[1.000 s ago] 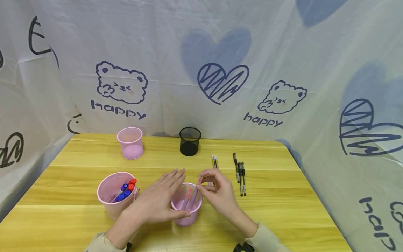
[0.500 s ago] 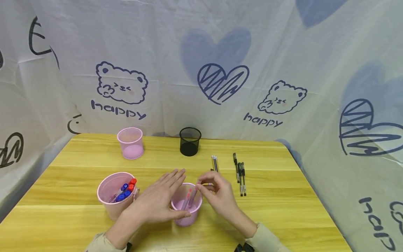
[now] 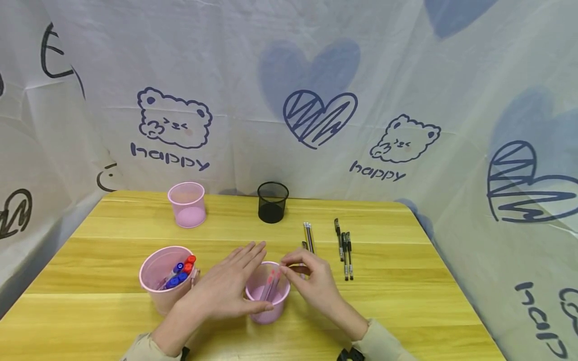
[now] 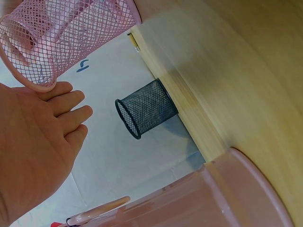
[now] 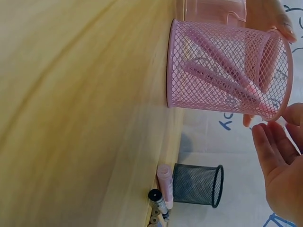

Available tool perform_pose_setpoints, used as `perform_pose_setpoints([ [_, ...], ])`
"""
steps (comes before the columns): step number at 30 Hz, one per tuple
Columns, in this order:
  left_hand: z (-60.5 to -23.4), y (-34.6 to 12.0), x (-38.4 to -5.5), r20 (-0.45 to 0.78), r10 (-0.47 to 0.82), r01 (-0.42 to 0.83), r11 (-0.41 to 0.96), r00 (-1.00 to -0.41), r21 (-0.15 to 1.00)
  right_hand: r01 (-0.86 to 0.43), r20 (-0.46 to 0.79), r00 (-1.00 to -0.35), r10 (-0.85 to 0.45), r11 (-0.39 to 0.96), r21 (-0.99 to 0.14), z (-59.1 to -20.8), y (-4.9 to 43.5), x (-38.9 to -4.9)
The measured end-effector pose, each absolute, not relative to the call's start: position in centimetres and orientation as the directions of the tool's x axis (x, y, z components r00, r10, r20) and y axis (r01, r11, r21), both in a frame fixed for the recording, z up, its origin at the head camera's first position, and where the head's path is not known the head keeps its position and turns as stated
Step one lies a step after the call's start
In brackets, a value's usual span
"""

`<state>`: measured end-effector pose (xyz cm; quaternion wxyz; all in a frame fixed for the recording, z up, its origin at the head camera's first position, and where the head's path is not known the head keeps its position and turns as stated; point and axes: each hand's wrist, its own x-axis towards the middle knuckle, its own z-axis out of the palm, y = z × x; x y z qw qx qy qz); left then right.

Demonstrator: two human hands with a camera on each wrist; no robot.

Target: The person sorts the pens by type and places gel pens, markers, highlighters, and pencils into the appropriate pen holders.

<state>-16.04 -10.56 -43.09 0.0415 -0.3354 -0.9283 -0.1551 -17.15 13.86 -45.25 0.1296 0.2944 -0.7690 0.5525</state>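
Note:
A pink mesh pen cup point(image 3: 266, 317) stands upright between my hands, holding two pink pens point(image 5: 222, 87) with coral tips that lean against its far right wall. My left hand point(image 3: 226, 288) lies along the cup's left side. Its thumb stretches across the near side, and its straight fingers touch the rim in the left wrist view point(image 4: 38, 137). At the right rim is my right hand point(image 3: 311, 278), thumb and index fingertips close together just above a pen's tip. The right wrist view shows the other fingers of that hand point(image 5: 284, 165) loosely extended outside the cup.
A pink bucket point(image 3: 164, 298) with red and blue markers point(image 3: 180, 276) stands left. Farther back are a pink cup point(image 3: 187, 215) and a black mesh cup point(image 3: 271, 213). Pencils point(image 3: 308, 233), several black pens point(image 3: 346, 255) and a pink pen point(image 5: 164, 177) lie on the wooden table.
The pen in my right fingers has slid down into the pink cup beside the other, and its coral tip now shows below my fingertips. My left hand has stayed put.

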Motion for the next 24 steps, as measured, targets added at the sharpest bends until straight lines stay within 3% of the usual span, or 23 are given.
perform_pose_setpoints([
  [10, -43.0, -10.6, -16.1, 0.182, 0.613, 0.639, 0.724, -0.768, 0.26, -0.627, 0.551, -0.771, -0.318, 0.228, -0.745, -44.8, 14.5, -17.6],
  [18, -42.9, -10.6, -16.1, 0.196, 0.618, 0.648, 0.718, -0.761, 0.255, -0.662, 0.621, -0.75, -0.229, 0.266, -0.701, -43.6, 16.0, -19.6],
  [24, -42.9, -10.6, -16.0, 0.191, 0.616, 0.645, 0.722, -0.764, 0.252, -0.616, 0.591, -0.786, -0.182, 0.324, -0.718, -43.8, 17.2, -21.6],
])
